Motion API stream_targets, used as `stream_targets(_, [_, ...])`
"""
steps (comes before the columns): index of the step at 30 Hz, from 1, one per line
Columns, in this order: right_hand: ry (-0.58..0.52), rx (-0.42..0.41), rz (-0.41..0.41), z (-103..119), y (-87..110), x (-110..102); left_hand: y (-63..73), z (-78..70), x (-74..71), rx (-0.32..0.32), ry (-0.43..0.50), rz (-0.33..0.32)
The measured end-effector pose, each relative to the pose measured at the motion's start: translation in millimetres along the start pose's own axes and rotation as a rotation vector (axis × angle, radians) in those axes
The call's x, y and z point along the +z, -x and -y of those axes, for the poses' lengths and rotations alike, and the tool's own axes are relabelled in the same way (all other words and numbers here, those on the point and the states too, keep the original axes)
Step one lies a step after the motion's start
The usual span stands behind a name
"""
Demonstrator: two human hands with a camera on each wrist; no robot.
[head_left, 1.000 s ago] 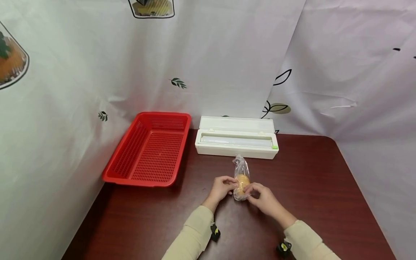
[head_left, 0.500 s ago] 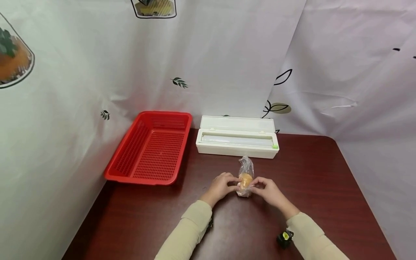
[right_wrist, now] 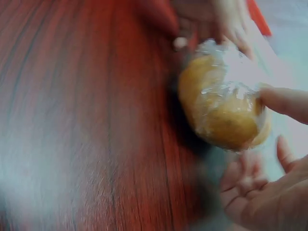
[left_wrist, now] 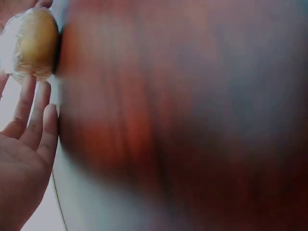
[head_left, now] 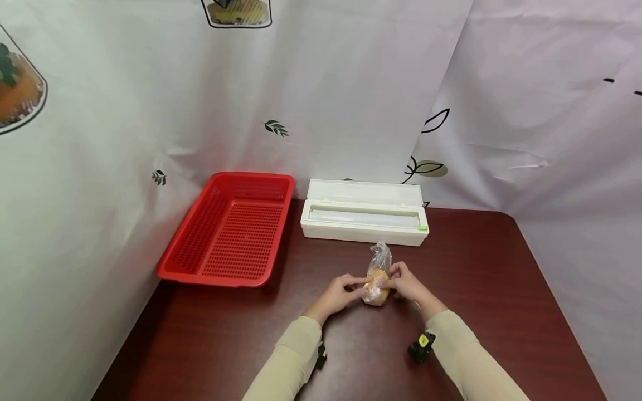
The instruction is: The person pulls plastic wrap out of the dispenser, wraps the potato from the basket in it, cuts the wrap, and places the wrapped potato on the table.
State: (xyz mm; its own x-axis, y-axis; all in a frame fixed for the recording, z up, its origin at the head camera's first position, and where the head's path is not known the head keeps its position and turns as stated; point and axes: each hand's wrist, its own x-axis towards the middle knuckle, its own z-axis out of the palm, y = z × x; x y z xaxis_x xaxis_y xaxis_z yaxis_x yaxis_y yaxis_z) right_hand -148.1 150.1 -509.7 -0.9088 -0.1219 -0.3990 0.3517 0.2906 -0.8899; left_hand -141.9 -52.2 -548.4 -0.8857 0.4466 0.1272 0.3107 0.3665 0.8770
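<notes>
An oblong yellow-brown food piece (head_left: 378,274), its exact kind unclear, lies in clear cling film on the table. A loose twisted tail of cling film (head_left: 381,256) extends from its far end. My left hand (head_left: 341,293) holds the near left side of the wrapped piece with thumb and index finger; in the left wrist view its other fingers stretch toward it. From the right, my right hand (head_left: 405,284) grips it, with the thumb on the film and the other fingers by its side. Crinkled film covers the piece (right_wrist: 226,120) closely in the right wrist view.
Behind the hands stands a white cling film box (head_left: 363,229) with its lid raised and a roll inside. A red perforated basket (head_left: 215,278) sits at the left back. White printed sheeting (head_left: 341,100) rises behind the dark red table (head_left: 476,267).
The right hand has moved from the near right end farther up along the wrapped piece, its thumb now over the film. The near film is drawn in closer. Basket and box have stayed put.
</notes>
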Motion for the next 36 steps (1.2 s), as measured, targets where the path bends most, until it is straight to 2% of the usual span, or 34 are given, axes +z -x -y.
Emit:
stream_targets(2, [-0.039,0.104,0.035,-1,-1.8,-1,2.2,1.5,1.9,0.010,-0.031,-0.032])
stream_targets(4, [-0.053,0.165,0.059,-2,-3.2,-3,3.2,0.0,3.2,0.025,-0.093,-0.053])
stream_targets(5, [-0.055,0.177,0.061,-2,-3.7,-3,3.4,-1.5,3.5,0.020,-0.127,-0.058])
stream_targets(7, [-0.045,0.161,0.066,-3,-4.4,-4,3.5,-7.2,2.4,-0.033,-0.147,-0.041])
stream_targets(10, [-0.027,0.106,0.069,-2,-4.8,-5,3.2,-16.1,0.4,-0.181,-0.023,0.046])
stream_targets(12, [-0.011,0.067,0.082,-1,-5.4,-6,2.2,-19.8,1.5,-0.293,0.087,0.067])
stream_targets(15, [0.008,0.035,0.160,1,-8.9,-13,1.2,-21.7,6.9,-0.407,0.184,0.020])
stream_targets(17, [0.004,0.036,0.236,5,-12.7,-21,0.0,-21.4,11.2,-0.427,0.187,-0.039])
stream_targets(19, [-0.005,0.048,0.271,10,-18.9,-28,-0.1,-21.8,14.2,-0.434,0.191,-0.082])
stream_targets(22, [0.017,0.070,0.232,20,-30.4,-33,-0.8,-23.4,16.6,-0.456,0.215,-0.116])
stream_targets(27, [0.057,0.078,0.088,30,-47.9,-20,-4.4,-24.8,21.3,-0.533,0.222,-0.142])
stream_targets(32, [0.030,0.012,0.014,36,-48.6,-16,-9.7,-30.4,25.3,-0.552,0.160,-0.163])
stream_targets(36, [0.017,-0.101,0.014,36,-40.1,-18,-12.1,-30.9,25.8,-0.545,0.117,-0.187])
